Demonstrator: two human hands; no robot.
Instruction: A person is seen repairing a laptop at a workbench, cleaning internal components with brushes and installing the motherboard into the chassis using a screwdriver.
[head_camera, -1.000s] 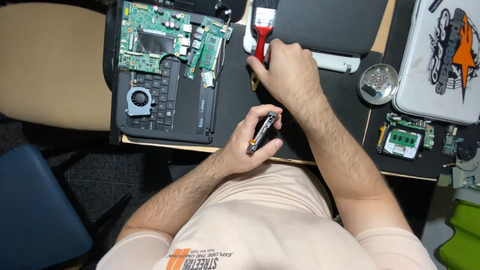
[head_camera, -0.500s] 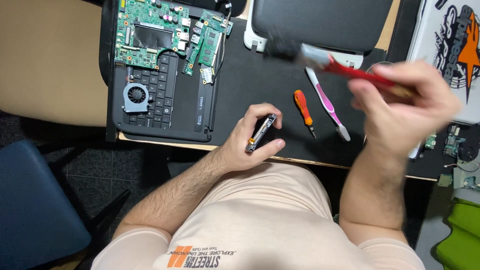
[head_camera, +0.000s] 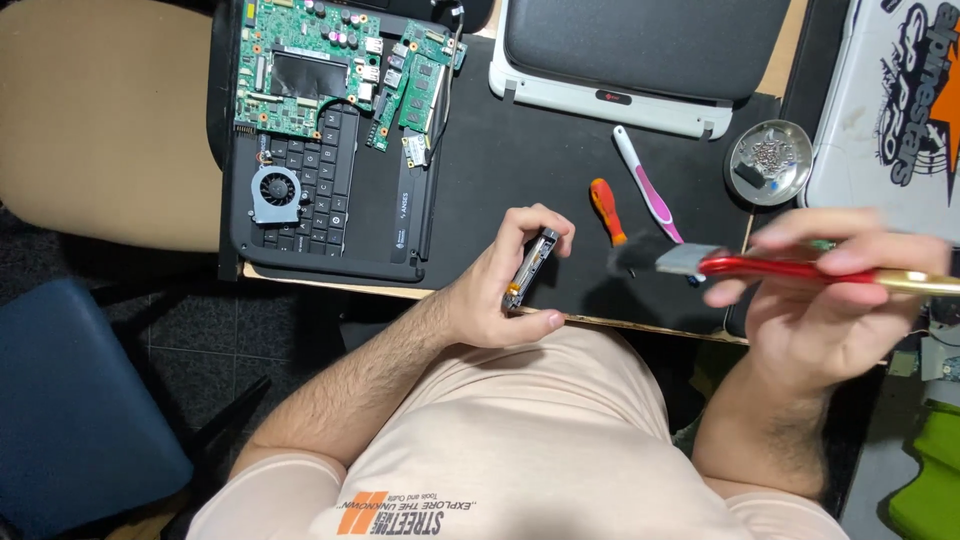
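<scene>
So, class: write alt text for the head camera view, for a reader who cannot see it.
Seen from above, a person's left hand holds a small metal component while the right hand grips a red-handled brush aimed toward it. On the black mat lie an opened laptop with bare circuit boards, an orange screwdriver and a pink toothbrush.

We see open black mat (head_camera: 520, 150) between our left hand (head_camera: 500, 290) and the white-edged panel (head_camera: 640, 60) at twelve o'clock, while the stripped laptop (head_camera: 320, 180) blocks ten o'clock, the orange screwdriver (head_camera: 606, 208) and pink tool (head_camera: 645, 185) crowd two o'clock, and the metal dish (head_camera: 770, 160) sits beyond.
</scene>
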